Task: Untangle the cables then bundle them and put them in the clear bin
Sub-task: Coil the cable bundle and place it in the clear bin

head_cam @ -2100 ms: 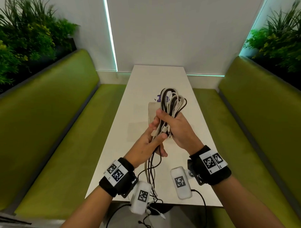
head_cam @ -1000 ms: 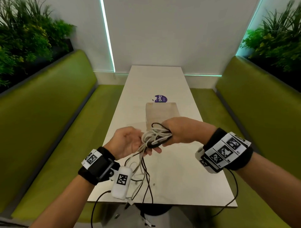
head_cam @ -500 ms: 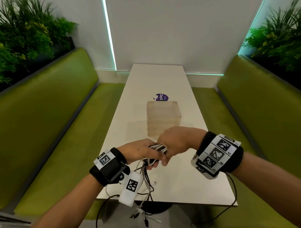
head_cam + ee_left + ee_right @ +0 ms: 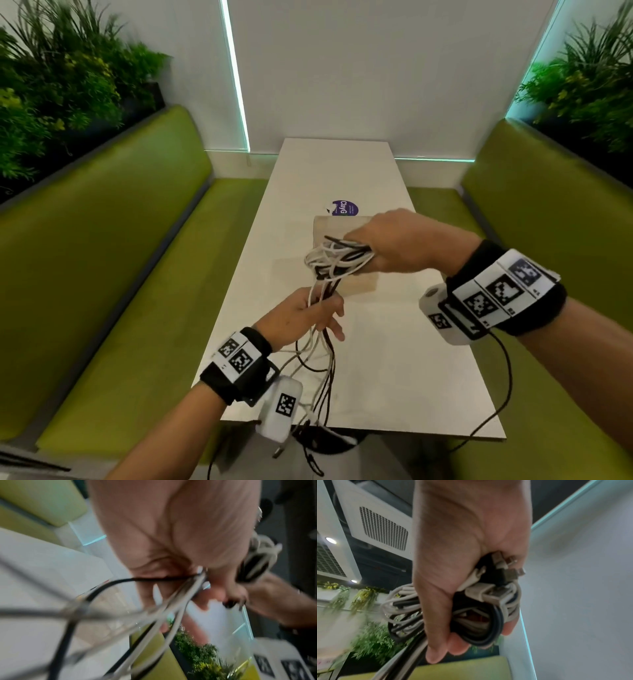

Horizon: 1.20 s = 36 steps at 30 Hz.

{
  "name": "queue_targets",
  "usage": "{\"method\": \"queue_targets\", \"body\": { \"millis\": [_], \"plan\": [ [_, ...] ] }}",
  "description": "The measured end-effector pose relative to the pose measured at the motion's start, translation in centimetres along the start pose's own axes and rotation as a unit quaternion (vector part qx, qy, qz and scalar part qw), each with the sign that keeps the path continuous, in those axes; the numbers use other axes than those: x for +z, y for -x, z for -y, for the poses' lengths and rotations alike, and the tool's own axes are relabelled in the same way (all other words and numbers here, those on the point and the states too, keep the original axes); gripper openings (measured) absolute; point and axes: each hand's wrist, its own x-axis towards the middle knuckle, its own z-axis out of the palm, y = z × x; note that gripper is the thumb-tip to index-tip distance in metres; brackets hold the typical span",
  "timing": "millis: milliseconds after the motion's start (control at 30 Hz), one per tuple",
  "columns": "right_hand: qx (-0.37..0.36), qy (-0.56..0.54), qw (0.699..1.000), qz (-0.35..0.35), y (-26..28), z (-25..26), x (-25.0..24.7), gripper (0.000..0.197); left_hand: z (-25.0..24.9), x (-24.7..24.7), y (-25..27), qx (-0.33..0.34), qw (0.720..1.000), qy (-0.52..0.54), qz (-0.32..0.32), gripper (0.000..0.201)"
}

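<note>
Cables (image 4: 337, 262), white and black, hang coiled above the tabletop (image 4: 394, 359) in front of the clear bin (image 4: 346, 255): right hand (image 4: 399, 245) clamps the coil, left hand (image 4: 303, 318) closes on the trailing strands. Left wrist view: blurred strands cross the palm. Right wrist view: fingers (image 4: 440, 639) wrap loops and plugs. Judged light, limp, springy; hold mid-coil.
</note>
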Motion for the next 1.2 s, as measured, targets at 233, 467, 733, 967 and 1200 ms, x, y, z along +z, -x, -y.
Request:
{"method": "queue_targets", "body": {
  "millis": [233, 467, 733, 967, 1200],
  "plan": [
    [0.058, -0.111, 0.991, -0.053, 0.5, -1.7, -2.8, 0.019, -1.0, 0.5, -0.8, 0.048, 0.964, 0.260, -0.026, 0.058],
    [0.176, -0.426, 0.881, -0.109, 0.9, -0.3, 0.5, 0.019, -3.0, -0.5, -1.2, 0.041, 0.930, 0.341, -0.132, 0.042],
    [0.181, -0.484, 0.848, -0.117, -1.3, 5.2, 7.0, 0.045, -4.2, 0.5, -2.1, -0.030, 0.915, 0.311, -0.257, 0.038],
    [0.238, -0.481, 0.831, -0.145, -2.3, 5.6, 7.2, 0.046, -3.5, -0.1, -2.1, -0.033, 0.869, 0.403, -0.284, 0.052],
    [0.207, -0.547, 0.805, -0.101, -1.7, 6.2, 7.5, 0.005, -3.5, 0.1, -1.6, 0.034, 0.923, 0.314, -0.221, 0.085]
  ]
}}
